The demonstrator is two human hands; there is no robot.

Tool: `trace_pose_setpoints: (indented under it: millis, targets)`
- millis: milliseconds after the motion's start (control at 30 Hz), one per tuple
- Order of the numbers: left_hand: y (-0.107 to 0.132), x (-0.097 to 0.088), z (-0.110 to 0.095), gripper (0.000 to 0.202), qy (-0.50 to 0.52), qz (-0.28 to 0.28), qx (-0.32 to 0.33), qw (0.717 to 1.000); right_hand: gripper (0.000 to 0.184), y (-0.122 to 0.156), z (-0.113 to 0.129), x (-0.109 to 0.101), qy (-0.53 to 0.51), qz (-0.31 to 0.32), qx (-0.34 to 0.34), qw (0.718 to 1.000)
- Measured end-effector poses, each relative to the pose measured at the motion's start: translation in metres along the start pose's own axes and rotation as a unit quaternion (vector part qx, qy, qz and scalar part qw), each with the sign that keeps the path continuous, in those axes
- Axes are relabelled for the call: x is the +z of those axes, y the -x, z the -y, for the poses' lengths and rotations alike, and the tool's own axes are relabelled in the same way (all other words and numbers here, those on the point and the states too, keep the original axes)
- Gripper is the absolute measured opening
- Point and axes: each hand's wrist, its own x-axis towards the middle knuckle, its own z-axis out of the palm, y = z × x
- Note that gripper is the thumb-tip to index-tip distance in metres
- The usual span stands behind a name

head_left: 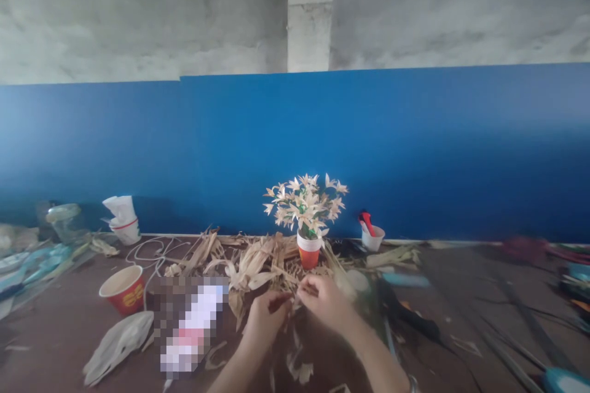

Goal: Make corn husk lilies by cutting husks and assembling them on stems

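Note:
My left hand (265,318) and my right hand (325,302) meet over the brown table (69,331), fingers pinched together on a small piece of dried husk (294,301) between them. Just behind the hands lies a heap of dried corn husks (251,261). Beyond it stands an orange and white cup with husk flowers (306,209). Torn husk scraps (299,371) lie under my wrists.
A red paper cup (123,288) stands at the left, with a crumpled whitish bag (117,344) in front of it. A white cup with a red tool (371,233) is at the back. A white cable (147,252), stacked white cups (123,221) and blurred clutter sit at both sides. Blue wall behind.

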Motion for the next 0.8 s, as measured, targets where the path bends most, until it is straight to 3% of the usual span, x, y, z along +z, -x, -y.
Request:
trace_pose_setpoints:
  millis: [67, 133, 233, 333, 467, 600, 700, 800]
  targets:
    - [0.002, -0.002, -0.003, 0.015, -0.108, -0.003, 0.067, 0.992, 0.017, 0.001, -0.007, -0.006, 0.052, 0.046, 0.028, 0.997]
    - [0.005, -0.002, -0.006, 0.019, -0.227, 0.012, 0.118, 0.967, 0.016, 0.003, -0.013, -0.010, 0.095, 0.094, 0.056, 0.989]
    - [0.006, 0.002, -0.007, 0.021, -0.358, 0.021, 0.137, 0.923, 0.017, 0.006, -0.020, -0.009, 0.131, 0.133, 0.082, 0.979]
    - [0.004, 0.007, -0.003, 0.019, -0.422, 0.018, 0.128, 0.898, 0.017, 0.006, -0.023, -0.007, 0.141, 0.130, 0.095, 0.977]
    - [0.001, 0.008, 0.004, 0.018, -0.451, 0.016, 0.126, 0.883, 0.019, 0.000, -0.022, -0.005, 0.141, 0.092, 0.093, 0.981]
    - [0.004, 0.006, 0.003, 0.018, -0.429, 0.011, 0.135, 0.893, 0.019, -0.001, -0.017, 0.006, 0.121, 0.060, 0.055, 0.989]
    - [0.007, 0.005, -0.001, 0.018, -0.357, 0.008, 0.155, 0.921, 0.016, 0.000, -0.015, 0.017, 0.098, 0.033, -0.004, 0.995]
    - [0.006, 0.004, -0.002, 0.015, -0.260, -0.015, 0.148, 0.954, 0.016, 0.000, -0.014, 0.023, 0.095, 0.003, -0.017, 0.995]
